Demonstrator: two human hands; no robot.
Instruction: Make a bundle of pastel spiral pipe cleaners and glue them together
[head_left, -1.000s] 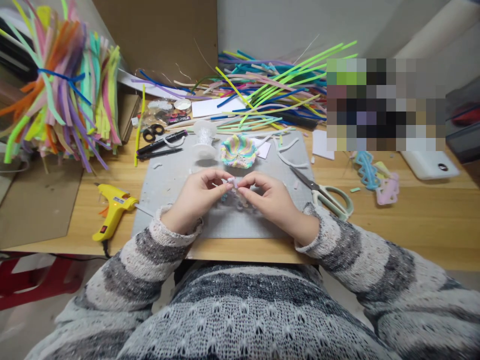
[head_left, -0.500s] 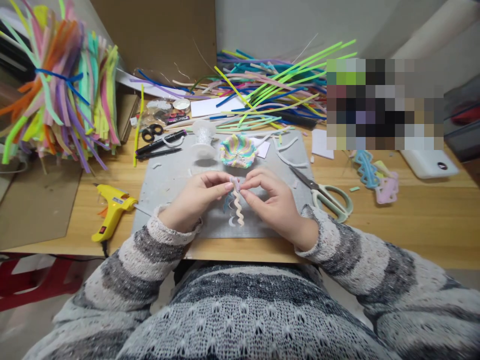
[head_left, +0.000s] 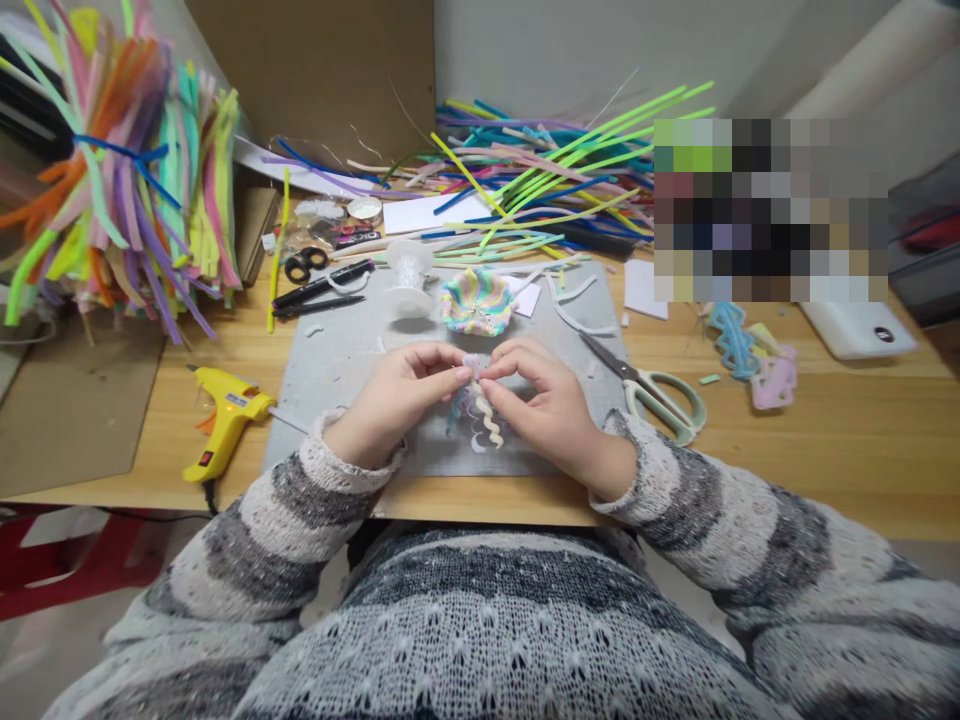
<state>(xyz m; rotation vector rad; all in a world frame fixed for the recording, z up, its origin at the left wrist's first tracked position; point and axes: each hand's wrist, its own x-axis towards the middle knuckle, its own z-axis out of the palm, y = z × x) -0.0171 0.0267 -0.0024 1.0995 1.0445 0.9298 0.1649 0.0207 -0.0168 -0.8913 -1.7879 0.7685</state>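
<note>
My left hand (head_left: 409, 388) and my right hand (head_left: 546, 405) meet over the grey mat (head_left: 337, 385), both closed in a pinch. Between their fingertips is a bunch of wavy pipe cleaners (head_left: 486, 408), a cream one hanging lowest, with blue and pinkish strands partly hidden by the fingers. A thin pale strip dangles beside it. Just beyond my fingers lies a frilled pastel pipe-cleaner piece (head_left: 478, 303) shaped like a shallow cup. A spool of clear line (head_left: 409, 280) stands to its left.
A yellow glue gun (head_left: 229, 415) lies left of the mat, large scissors (head_left: 652, 390) at its right edge. Behind are black pens (head_left: 322, 285), small scissors (head_left: 304, 264) and a heap of pipe cleaners (head_left: 555, 180). A tied bundle (head_left: 127, 170) stands at left; wavy blue pieces (head_left: 731, 340) lie right.
The cream wavy strand's lower end has swung to the right, and more of the blue strand shows at the left. Both hands stay almost in place, still pinching.
</note>
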